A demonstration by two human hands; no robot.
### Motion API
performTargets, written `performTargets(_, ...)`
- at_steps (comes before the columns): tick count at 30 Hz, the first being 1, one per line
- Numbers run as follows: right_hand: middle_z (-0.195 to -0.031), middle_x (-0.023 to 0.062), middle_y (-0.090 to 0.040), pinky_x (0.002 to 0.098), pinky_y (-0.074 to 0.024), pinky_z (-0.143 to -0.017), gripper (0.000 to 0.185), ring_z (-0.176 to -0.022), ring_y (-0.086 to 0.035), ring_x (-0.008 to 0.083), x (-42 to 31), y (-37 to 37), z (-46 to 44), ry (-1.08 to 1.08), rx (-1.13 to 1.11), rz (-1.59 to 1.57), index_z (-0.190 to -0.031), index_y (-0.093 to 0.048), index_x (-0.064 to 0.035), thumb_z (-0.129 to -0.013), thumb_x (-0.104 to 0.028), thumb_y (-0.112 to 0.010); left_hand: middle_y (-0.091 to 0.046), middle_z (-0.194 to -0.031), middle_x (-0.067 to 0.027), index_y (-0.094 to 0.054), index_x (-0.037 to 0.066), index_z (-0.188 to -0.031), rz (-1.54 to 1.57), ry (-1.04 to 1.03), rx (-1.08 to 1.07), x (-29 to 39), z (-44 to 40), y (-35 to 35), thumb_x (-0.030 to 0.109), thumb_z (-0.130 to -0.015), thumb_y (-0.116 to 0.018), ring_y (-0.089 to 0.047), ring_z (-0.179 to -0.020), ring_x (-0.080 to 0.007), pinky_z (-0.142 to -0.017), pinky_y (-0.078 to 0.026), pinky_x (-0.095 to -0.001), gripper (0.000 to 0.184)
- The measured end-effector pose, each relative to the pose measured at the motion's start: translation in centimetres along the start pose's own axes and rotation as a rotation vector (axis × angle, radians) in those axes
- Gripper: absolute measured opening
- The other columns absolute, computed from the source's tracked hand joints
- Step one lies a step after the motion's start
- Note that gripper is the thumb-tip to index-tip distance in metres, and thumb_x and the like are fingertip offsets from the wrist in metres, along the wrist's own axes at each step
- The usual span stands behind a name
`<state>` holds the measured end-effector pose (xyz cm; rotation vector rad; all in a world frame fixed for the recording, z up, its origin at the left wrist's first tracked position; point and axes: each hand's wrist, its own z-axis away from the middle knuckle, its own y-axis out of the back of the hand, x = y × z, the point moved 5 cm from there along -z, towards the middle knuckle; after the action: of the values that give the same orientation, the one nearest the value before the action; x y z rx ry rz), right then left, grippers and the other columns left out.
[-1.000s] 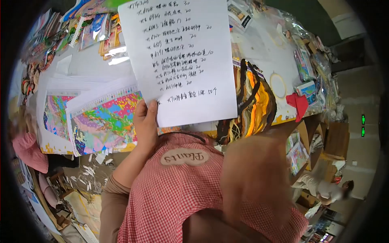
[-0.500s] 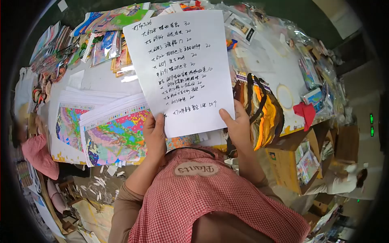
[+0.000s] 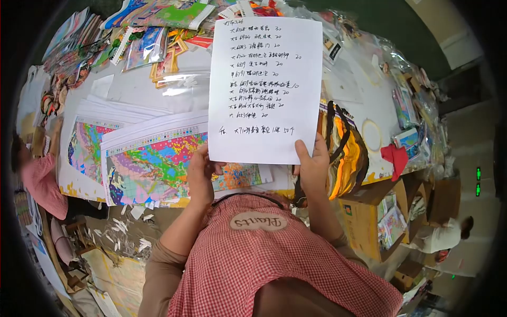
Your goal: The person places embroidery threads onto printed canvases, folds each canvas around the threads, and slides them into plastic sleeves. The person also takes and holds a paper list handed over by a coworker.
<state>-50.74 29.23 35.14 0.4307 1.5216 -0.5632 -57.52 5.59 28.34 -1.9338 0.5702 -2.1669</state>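
Note:
A white sheet of paper [image 3: 264, 145] with handwritten lines and numbers is held up, nearly upright, over the table. My left hand [image 3: 202, 177] is at its lower left corner, with curled fingers showing just below the edge. At the lower right corner my right hand [image 3: 313, 169] pinches the sheet, thumb in front and the other fingers partly behind. Colourful printed charts [image 3: 153, 158] lie behind and left of my left hand. To the right of my right hand is a bundle of orange, yellow, brown and black threads [image 3: 346, 158].
Plastic-wrapped packs [image 3: 148, 47] and prints lie along the far side of the white table [image 3: 351, 84]. A red cloth [image 3: 395, 160] hangs at the right edge. Open cardboard boxes [image 3: 364, 224] stand below. One person [image 3: 42, 177] is at the left, another [image 3: 441, 238] at the right.
My right hand came up from a blur and took hold of the sheet's right corner. Since then the sheet has shifted right and straightened, and my left hand sits at its very corner.

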Motion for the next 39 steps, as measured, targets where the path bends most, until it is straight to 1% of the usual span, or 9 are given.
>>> performTargets(11, -0.093, 0.0062, -0.058, 0.0170, -0.0372, -0.038, 0.039, -0.059, -0.050, 0.0048, 0.0, -0.4, 0.9, 0.004, -0.025, 0.038, -0.116, -0.043, 0.0020, -0.088, -0.019, -0.059, -0.064, -0.084, -0.0082, -0.060, -0.002, -0.093, -0.148, 0.243, -0.460, -1.9, 1.9, -3.2, 0.019, -0.087, -0.054, -0.057, -0.070, -0.0129, -0.068, -0.047, -0.0259, 0.022)
performTargets(18, -0.090, 0.0066, -0.057, 0.0169, -0.0352, -0.036, 0.035, -0.051, -0.047, 0.0054, 0.8, -1.6, 1.5, 0.000, -0.013, 0.002, -0.116, -0.041, 0.0021, -0.088, -0.012, -0.057, -0.064, -0.083, -0.0085, -0.060, -0.003, -0.095, -0.137, 0.319, -0.464, -1.6, 2.0, -5.0, 0.023, -0.089, -0.053, -0.057, -0.069, -0.0124, -0.067, -0.047, -0.0261, 0.027)
performTargets(21, -0.099, 0.0108, -0.056, 0.0221, -0.0450, -0.047, 0.040, -0.059, -0.053, 0.0086, 2.6, -1.8, 1.8, -0.015, -0.279, 0.051, -0.125, -0.033, 0.0014, -0.091, -0.009, -0.050, -0.063, -0.083, -0.0096, -0.060, -0.003, -0.093, -0.105, 0.299, -0.348, -1.7, 1.7, -5.7, 0.026, -0.090, -0.053, -0.054, -0.063, -0.0114, -0.063, -0.046, -0.0254, 0.030)
performTargets(23, -0.105, 0.0133, -0.055, 0.0233, -0.0469, -0.054, 0.046, -0.061, -0.054, 0.0091, 3.2, -4.5, 2.9, 0.097, -0.371, 0.115, -0.130, -0.029, 0.0007, -0.090, -0.008, -0.049, -0.063, -0.077, -0.0090, -0.060, -0.001, -0.089, -0.240, 0.300, -0.078, -1.4, -1.2, -0.8, 0.027, -0.091, -0.052, -0.051, -0.058, -0.0109, -0.058, -0.043, -0.0244, 0.030)
performTargets(25, -0.120, 0.0189, -0.052, 0.0247, -0.0485, -0.069, 0.063, -0.068, -0.058, 0.0107, 3.5, -5.6, 3.7, 0.184, -0.508, 0.257, -0.141, -0.016, -0.0017, -0.087, -0.003, -0.049, -0.054, -0.060, -0.0047, -0.056, 0.003, -0.089, 0.261, 0.260, 0.253, 0.3, -3.9, 3.2, 0.031, -0.091, -0.052, -0.048, -0.052, -0.0108, -0.048, -0.039, -0.0224, 0.028)
performTargets(27, -0.120, 0.0183, -0.052, 0.0246, -0.0486, -0.069, 0.063, -0.068, -0.058, 0.0106, 3.8, -5.3, 3.8, 0.149, -0.513, 0.289, -0.140, -0.018, -0.0016, -0.086, -0.002, -0.050, -0.046, -0.055, 0.0021, -0.053, 0.009, -0.082, 0.548, 0.395, 0.303, 0.6, -7.3, 11.0, 0.032, -0.091, -0.053, -0.043, -0.050, -0.0068, -0.043, -0.034, -0.0187, 0.024)
performTargets(32, -0.115, 0.0152, -0.057, 0.0254, -0.0493, -0.067, 0.059, -0.071, -0.058, 0.0105, 6.6, -2.6, 3.8, 0.045, -0.454, 0.470, -0.137, -0.027, -0.0008, -0.084, -0.004, -0.054, -0.043, -0.056, 0.0032, -0.050, 0.012, -0.075, 0.303, 0.171, 0.532, 7.3, -13.7, 34.0, 0.021, -0.092, -0.048, -0.038, -0.045, -0.0091, -0.044, -0.033, -0.0230, 0.019)
performTargets(35, -0.108, 0.0148, -0.061, 0.0282, -0.0499, -0.068, 0.054, -0.075, -0.062, 0.0161, 12.1, 0.9, 3.4, -0.049, -0.389, 0.601, -0.133, -0.031, -0.0009, -0.086, -0.010, -0.054, -0.051, -0.069, -0.0031, -0.052, 0.007, -0.078, 0.251, 0.074, 0.636, 8.6, -16.9, 52.4, 0.009, -0.087, -0.046, -0.051, -0.059, -0.0143, -0.049, -0.041, -0.0241, 0.011)
performTargets(39, -0.104, 0.0147, -0.062, 0.0319, -0.0497, -0.073, 0.047, -0.083, -0.064, 0.0252, 21.2, 6.7, 5.8, -0.187, -0.313, 0.782, -0.126, -0.041, -0.0003, -0.086, -0.019, -0.057, -0.045, -0.058, 0.0013, -0.049, 0.012, -0.072, 0.249, 0.126, 0.872, 11.9, -12.2, 59.1, 0.012, -0.087, -0.049, -0.043, -0.048, -0.0110, -0.043, -0.038, -0.0242, 0.015)
